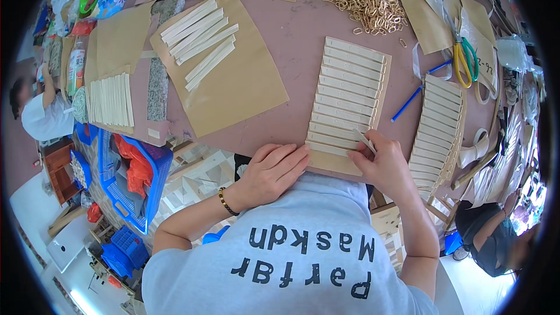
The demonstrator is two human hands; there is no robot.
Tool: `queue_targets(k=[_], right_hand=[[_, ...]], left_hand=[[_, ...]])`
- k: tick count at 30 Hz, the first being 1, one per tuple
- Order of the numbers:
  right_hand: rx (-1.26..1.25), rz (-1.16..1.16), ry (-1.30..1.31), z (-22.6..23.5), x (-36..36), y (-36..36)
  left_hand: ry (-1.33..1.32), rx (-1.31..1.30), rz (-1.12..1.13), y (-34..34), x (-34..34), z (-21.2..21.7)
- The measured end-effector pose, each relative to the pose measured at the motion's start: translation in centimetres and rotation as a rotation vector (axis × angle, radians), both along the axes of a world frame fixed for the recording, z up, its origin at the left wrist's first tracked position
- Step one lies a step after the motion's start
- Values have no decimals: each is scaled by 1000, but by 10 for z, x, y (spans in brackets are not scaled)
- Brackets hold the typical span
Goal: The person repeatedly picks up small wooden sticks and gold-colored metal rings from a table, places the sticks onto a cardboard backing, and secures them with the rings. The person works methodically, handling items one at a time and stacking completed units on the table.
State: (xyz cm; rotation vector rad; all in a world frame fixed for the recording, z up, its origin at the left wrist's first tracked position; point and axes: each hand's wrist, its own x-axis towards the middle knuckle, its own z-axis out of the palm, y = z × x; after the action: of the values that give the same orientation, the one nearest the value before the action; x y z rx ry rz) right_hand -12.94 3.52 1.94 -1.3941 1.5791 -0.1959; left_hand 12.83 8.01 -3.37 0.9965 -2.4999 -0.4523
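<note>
Before me on the table lies a brown card (335,163) bearing a column of cream strips (344,94), one below another, with small metal rings along its right edge. At the card's lower left corner, my left hand (271,175) rests with fingers stretched out, its fingertips touching the end of the lowest strip. My right hand (382,160) is closed at the lower right corner, thumb and forefinger pinching the raised end of a cream strip (363,139). Whether a ring is between those fingers is hidden.
A heap of gold rings (370,6) lies at the back. Loose strips (201,41) rest on brown paper to the left. Scissors (461,58), a blue pen (406,102) and another filled card (437,128) are on the right. A blue basket (131,181) stands left below the table.
</note>
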Motion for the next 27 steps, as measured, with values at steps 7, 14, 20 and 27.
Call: queue_targets(k=[7, 14, 20, 27], right_hand=[[-113, 140, 150, -1, -4, 2], [-180, -119, -96, 7, -20, -8], [-93, -296, -382, 10, -12, -12], [-148, -475, -506, 1, -1, -20]], left_hand=[[50, 24, 16, -11, -10, 10], [248, 120, 164, -102, -47, 28], [247, 49, 310, -207, -97, -14], [245, 247, 216, -208, -97, -2]])
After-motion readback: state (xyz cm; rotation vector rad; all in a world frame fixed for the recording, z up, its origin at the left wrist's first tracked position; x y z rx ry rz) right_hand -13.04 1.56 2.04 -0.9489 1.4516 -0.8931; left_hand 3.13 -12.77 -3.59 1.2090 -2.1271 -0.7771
